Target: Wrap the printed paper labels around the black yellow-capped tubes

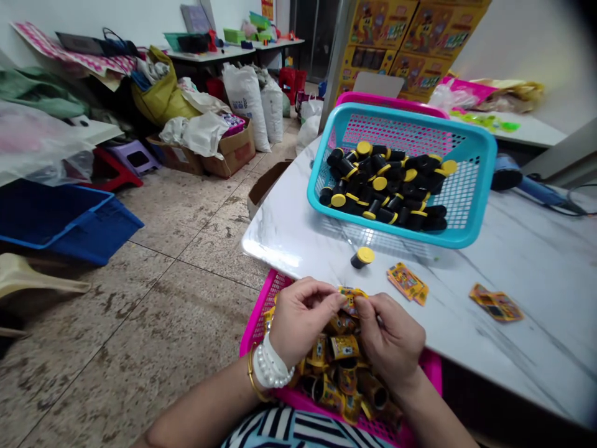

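Note:
Between my hands is a small printed yellow-orange wrapper [349,298], held over a pink basket [255,323]. My left hand [303,317] pinches its left side with thumb and forefinger. On its right side my right hand [389,333] closes in a pinch too. Wrapped canisters with yellow printed sleeves [344,348] fill the pink basket below. One black canister with a yellow lid [362,257] stands on the table just beyond my fingers. To its right lie a pile of flat printed wrappers [407,282] and a second pile [497,303].
A turquoise basket [485,186] of black, yellow-lidded canisters stands on the marble-patterned table [448,354]. A blue heat-gun-like tool [536,186] lies to its right. Printed yellow cartons [405,43] are stacked behind. On the floor at left are a blue crate [93,230], boxes and sacks [247,99].

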Tool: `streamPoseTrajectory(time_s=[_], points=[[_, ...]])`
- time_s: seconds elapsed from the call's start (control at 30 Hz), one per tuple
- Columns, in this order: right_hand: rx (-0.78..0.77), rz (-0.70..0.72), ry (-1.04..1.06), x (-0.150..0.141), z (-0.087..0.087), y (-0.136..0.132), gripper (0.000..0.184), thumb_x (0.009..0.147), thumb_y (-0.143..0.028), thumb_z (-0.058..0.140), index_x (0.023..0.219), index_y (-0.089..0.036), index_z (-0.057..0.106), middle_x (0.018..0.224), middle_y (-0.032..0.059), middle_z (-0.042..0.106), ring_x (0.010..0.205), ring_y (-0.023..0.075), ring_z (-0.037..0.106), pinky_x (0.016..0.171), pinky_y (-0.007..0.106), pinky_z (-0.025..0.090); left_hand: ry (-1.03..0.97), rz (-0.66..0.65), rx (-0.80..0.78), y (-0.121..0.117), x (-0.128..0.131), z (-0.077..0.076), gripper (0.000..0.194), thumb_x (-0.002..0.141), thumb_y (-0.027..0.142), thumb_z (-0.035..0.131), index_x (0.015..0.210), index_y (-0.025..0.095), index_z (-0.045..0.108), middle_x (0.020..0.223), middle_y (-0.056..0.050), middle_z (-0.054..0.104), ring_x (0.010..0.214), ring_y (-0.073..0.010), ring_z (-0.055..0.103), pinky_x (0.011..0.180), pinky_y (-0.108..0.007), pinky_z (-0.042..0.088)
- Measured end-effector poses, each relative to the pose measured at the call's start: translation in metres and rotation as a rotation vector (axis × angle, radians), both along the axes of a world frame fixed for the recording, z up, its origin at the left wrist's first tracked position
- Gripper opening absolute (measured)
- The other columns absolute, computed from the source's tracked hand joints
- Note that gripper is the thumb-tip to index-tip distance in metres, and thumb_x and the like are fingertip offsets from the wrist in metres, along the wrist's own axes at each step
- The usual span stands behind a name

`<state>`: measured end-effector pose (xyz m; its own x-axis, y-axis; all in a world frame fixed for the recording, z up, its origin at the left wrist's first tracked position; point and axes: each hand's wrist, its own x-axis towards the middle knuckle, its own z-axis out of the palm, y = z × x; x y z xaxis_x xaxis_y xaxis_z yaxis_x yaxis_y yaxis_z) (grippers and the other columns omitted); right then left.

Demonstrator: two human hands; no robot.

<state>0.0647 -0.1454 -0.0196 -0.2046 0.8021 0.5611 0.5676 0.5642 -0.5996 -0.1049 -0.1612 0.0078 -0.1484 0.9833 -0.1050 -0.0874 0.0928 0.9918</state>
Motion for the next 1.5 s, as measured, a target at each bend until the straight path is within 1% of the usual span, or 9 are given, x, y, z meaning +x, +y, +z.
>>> streamPoseTrajectory(time_s=[0.13,0.43,0.6,0.83,0.97,1.07,1.13,1.33,1.5], points=[[-0.007,-0.063,0.023,0.001,-0.003,0.001,0.026,0.096,-0.018,0.060,0.070,-0.020,0.056,0.060,-0.0043,0.050,0.053,0.0092,0.046,0.054,0.024,0.036,-0.033,0.116,0.032,0.000,-0.005,0.001,0.021,0.081,0.033,0.074,0.089,0.014,0.071,0.076,-0.003,0.067,0.067,-0.0117,0.059,0.062,-0.022,0.049],[0.062,-0.043,-0.046,0.000,-0.006,-0.002,0.024,0.096,-0.018,0.060,0.073,-0.020,0.057,0.060,-0.0032,0.052,0.054,0.0103,0.049,0.055,0.025,0.037,0.094,0.006,0.060,-0.005,0.001,0.003,0.020,0.084,0.032,0.071,0.077,0.013,0.077,0.072,-0.005,0.067,0.067,-0.0143,0.059,0.062,-0.025,0.047],[0.189,-0.011,-0.163,-0.003,-0.007,0.000,0.022,0.097,-0.017,0.059,0.075,-0.020,0.058,0.060,-0.0020,0.053,0.053,0.0114,0.049,0.053,0.027,0.036,0.011,-0.016,-0.032,-0.004,-0.002,-0.003,0.019,0.079,0.031,0.075,0.084,0.013,0.079,0.079,-0.008,0.070,0.071,-0.0171,0.063,0.067,-0.028,0.050],[0.159,0.076,-0.115,-0.019,-0.007,-0.002,0.025,0.098,-0.016,0.056,0.073,-0.019,0.059,0.058,-0.0013,0.053,0.052,0.0122,0.050,0.053,0.027,0.037,-0.082,-0.054,-0.097,-0.004,-0.010,-0.008,0.017,0.074,0.031,0.080,0.071,0.014,0.077,0.078,-0.005,0.068,0.077,-0.0151,0.063,0.070,-0.024,0.049],[0.027,0.107,-0.044,-0.013,0.007,0.010,0.021,0.097,-0.020,0.057,0.078,-0.019,0.065,0.063,-0.0007,0.059,0.056,0.0119,0.055,0.055,0.025,0.042,-0.121,-0.032,-0.180,-0.003,-0.016,-0.008,0.019,0.076,0.033,0.078,0.079,0.014,0.078,0.066,-0.002,0.066,0.060,-0.0100,0.055,0.056,-0.020,0.044],[-0.058,-0.085,-0.010,0.003,0.026,0.044,0.012,0.094,-0.028,0.061,0.094,-0.021,0.071,0.080,0.0029,0.069,0.068,0.0147,0.060,0.065,0.028,0.047,-0.126,0.018,-0.197,-0.002,-0.021,-0.008,0.022,0.075,0.035,0.079,0.077,0.014,0.074,0.054,0.002,0.058,0.047,-0.0064,0.045,0.046,-0.018,0.035],[-0.170,-0.145,-0.062,0.014,0.038,0.073,0.023,0.088,-0.035,0.065,0.105,-0.021,0.072,0.088,0.0046,0.068,0.068,0.0158,0.059,0.066,0.030,0.049,-0.129,0.061,-0.166,-0.001,-0.022,-0.008,0.024,0.074,0.035,0.079,0.071,0.014,0.069,0.050,0.004,0.055,0.044,-0.0057,0.044,0.044,-0.017,0.033],[-0.634,0.081,-0.087,0.020,0.043,0.117,0.024,0.082,-0.043,0.066,0.083,-0.019,0.069,0.077,0.0041,0.070,0.058,0.0136,0.055,0.051,0.026,0.043,-0.329,0.015,-0.188,0.006,-0.022,-0.008,0.031,0.071,0.039,0.082,0.073,0.015,0.063,0.047,0.006,0.054,0.037,-0.0031,0.040,0.039,-0.015,0.025],[-0.420,0.105,-0.139,0.025,0.035,0.108,0.027,0.086,-0.042,0.066,0.102,-0.021,0.073,0.101,0.0081,0.072,0.072,0.0156,0.063,0.062,0.029,0.052,-0.496,-0.058,-0.331,0.019,-0.020,-0.008,0.040,0.062,0.041,0.089,0.074,0.015,0.062,0.047,0.006,0.054,0.034,-0.0019,0.038,0.035,-0.014,0.019]])
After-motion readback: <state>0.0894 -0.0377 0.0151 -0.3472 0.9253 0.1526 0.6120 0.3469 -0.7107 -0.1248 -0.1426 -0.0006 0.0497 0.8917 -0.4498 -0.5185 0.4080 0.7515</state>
